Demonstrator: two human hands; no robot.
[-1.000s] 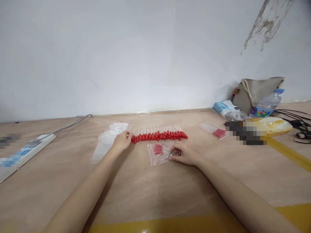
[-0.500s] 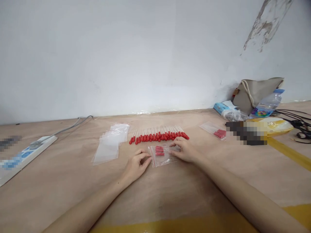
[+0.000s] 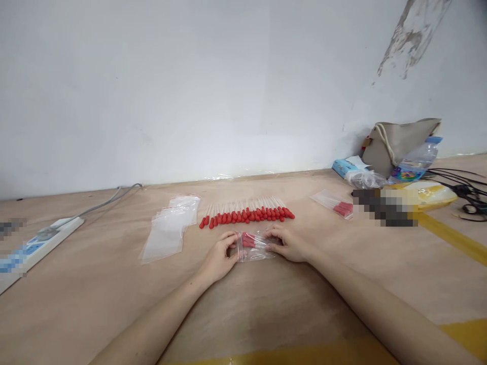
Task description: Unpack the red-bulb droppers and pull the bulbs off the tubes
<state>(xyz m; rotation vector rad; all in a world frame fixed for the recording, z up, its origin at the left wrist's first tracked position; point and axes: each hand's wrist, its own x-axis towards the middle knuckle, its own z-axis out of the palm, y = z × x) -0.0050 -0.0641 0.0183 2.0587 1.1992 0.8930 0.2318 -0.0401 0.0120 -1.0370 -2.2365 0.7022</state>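
Note:
A small clear zip bag (image 3: 255,246) with a few red-tipped droppers inside lies on the brown table. My left hand (image 3: 220,256) pinches the bag's left end, where the red zip strip is. My right hand (image 3: 286,243) holds the bag's right end with curled fingers. Just behind the bag runs a row of several clear droppers with red bulbs (image 3: 247,213). A loose stack of empty zip bags (image 3: 169,231) lies to the left of the row.
A filled zip bag (image 3: 335,204) lies at the right. Behind it are a beige pouch (image 3: 399,142), a plastic bottle (image 3: 416,161), a tissue pack (image 3: 347,166) and black cables (image 3: 466,188). A white power strip (image 3: 36,242) sits at far left. A white wall stands behind.
My left hand came back from the left end of the dropper row and took hold of the bag's left end. My right hand stayed on the bag's right end.

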